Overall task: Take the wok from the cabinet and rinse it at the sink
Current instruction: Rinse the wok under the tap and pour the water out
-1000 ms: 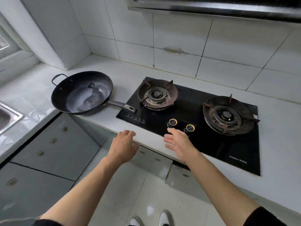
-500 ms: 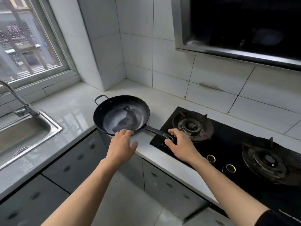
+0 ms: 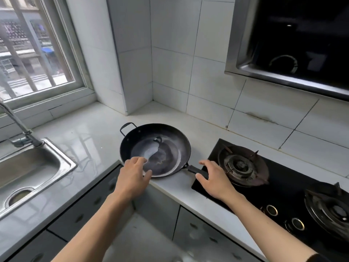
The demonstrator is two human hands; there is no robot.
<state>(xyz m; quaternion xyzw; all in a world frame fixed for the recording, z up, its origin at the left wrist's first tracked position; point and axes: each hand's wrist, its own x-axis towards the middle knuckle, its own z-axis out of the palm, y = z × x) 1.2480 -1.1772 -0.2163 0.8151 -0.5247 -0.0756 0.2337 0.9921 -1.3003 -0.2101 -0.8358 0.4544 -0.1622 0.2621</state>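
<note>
White surface [image 3: 90, 137] in a tiled kitchen corner, sink [image 3: 28, 167] at its left edge; black wok [image 3: 166, 146] at the front edge beside the stove [image 3: 283, 178]; right hand [image 3: 215, 180] curled around the wok's long handle, left hand [image 3: 134, 176] half-open on the near rim

Single head view, looking down-forward at counter corner [image 3: 98, 129], close; edges probably distorted.

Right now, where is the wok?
In the head view, the wok sits on the white countertop at centre, between the sink to its left and the gas stove to its right.
</note>
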